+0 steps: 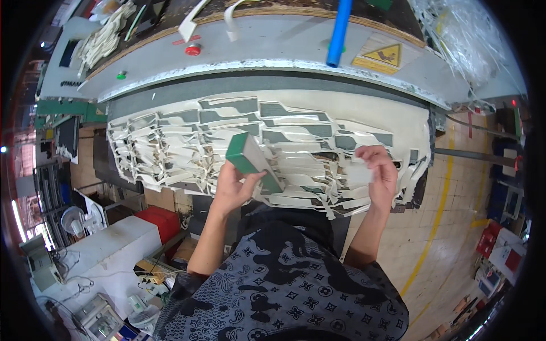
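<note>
Gripping a green-and-white box-shaped block (255, 156), a worker's left hand (232, 187) holds it tilted above a worktop (347, 224) spread with a slashed, cream-coloured sheet (412, 111). Whether the block is hollow, and what it might contain, cannot be told from above. At lower left sits a red box (158, 223), its contents unclear; at upper right, clear plastic wrapping (463, 48) lies in a crumpled, glossy heap.

The block shows a flat green end, a pale long side and green again toward its lower end — straight-edged, with crisp corners. The left-hand grip is closed around it, thumb laid along the near side, over the middle of the sheet. The right hand (381, 170), blurred, has its fingers bent beside a whitish piece (358, 173); whether that grip pinches the piece cannot be told.

Cut through in rows, the sheet is a lattice of thin, wavy strips — flatter along the far rows, tangled and curling at left — with a smooth grey-green surface in the gaps. Beyond stands a grey metal beam (267, 51) with a round red button (193, 50) and a rigid blue tube (339, 34).
</note>
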A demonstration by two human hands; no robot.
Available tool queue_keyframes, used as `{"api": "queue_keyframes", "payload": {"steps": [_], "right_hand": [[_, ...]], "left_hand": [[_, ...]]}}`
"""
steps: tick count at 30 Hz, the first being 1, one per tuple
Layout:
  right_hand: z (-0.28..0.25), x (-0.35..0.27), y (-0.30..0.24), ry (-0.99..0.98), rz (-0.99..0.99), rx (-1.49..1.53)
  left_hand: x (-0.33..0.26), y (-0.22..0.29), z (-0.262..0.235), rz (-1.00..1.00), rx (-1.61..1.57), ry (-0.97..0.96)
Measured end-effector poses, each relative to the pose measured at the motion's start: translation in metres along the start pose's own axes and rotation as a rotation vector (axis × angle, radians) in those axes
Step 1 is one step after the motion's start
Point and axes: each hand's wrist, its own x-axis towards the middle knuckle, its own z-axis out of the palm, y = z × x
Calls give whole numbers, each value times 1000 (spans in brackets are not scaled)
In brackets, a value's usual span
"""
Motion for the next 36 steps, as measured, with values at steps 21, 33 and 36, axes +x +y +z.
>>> {"api": "queue_keyframes", "payload": {"steps": [21,33,36], "right_hand": [[268,30,-1,-92,138,272],[249,91,71,578,113,1081],[288,129,3,622,120,330]], "left_hand": [[-5,53,-66,325,310,-88],[-42,-6,-231,422,227,399],[-45,-33,-293,253,-45,568]]}}
